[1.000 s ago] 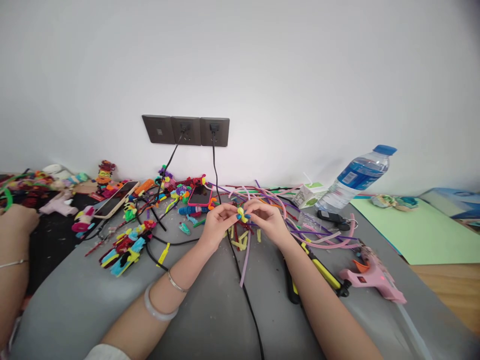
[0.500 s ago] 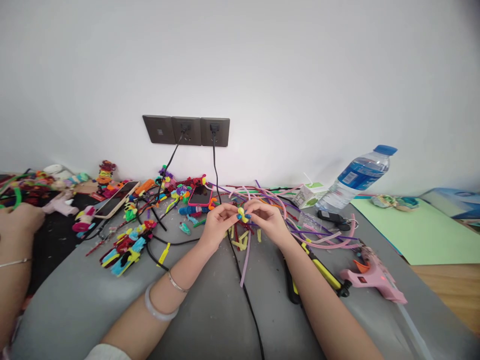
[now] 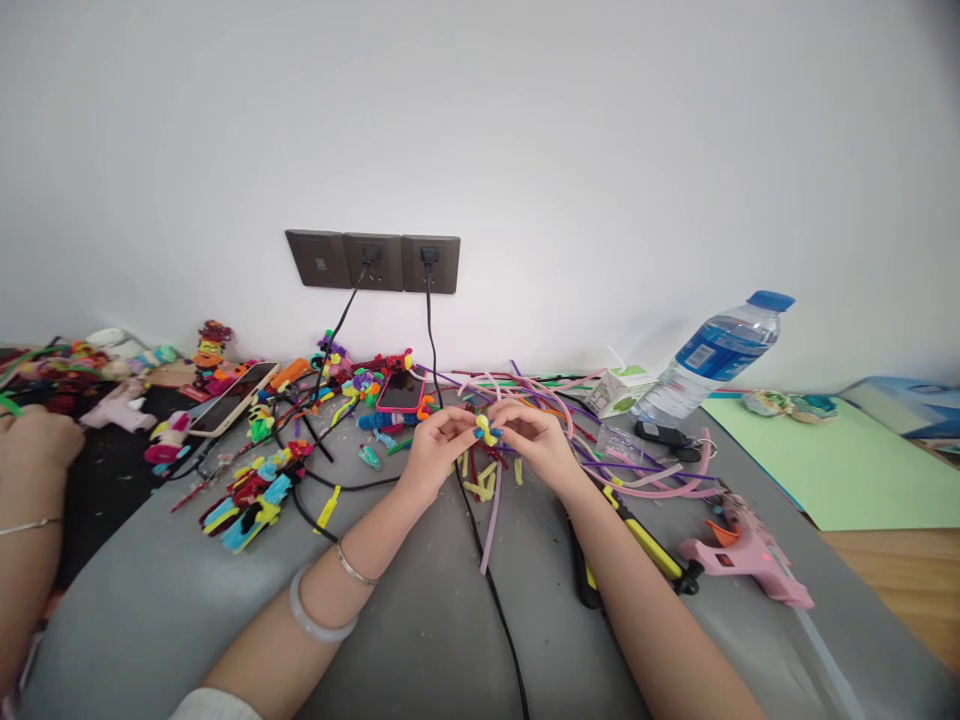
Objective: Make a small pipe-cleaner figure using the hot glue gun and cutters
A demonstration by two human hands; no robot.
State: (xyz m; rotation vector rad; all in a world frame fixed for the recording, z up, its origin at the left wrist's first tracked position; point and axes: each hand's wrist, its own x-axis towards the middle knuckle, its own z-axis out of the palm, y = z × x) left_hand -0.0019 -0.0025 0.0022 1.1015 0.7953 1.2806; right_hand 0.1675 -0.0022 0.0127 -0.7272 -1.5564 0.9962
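My left hand [image 3: 437,450] and my right hand [image 3: 538,440] meet over the middle of the grey table. Between their fingertips they pinch a small yellow piece of pipe cleaner [image 3: 486,430], bent into a little shape. Both hands are closed on it, one from each side. Short yellow pipe-cleaner cuttings [image 3: 484,487] lie on the table just under the hands. A long lilac pipe cleaner [image 3: 492,530] points toward me below them.
Pink and purple pipe cleaners [image 3: 652,485] spread to the right, near yellow-black pliers [image 3: 652,545] and a pink glue gun [image 3: 750,555]. A water bottle [image 3: 720,350] leans at the back. Pipe-cleaner figures [image 3: 251,495], phones and a black cable [image 3: 499,610] lie about. A co-worker's hand [image 3: 37,445] is far left.
My hands hold the yellow piece in nearly the same place; it has turned slightly. The co-worker's hand at the far left has shifted a little, with its green piece lower.
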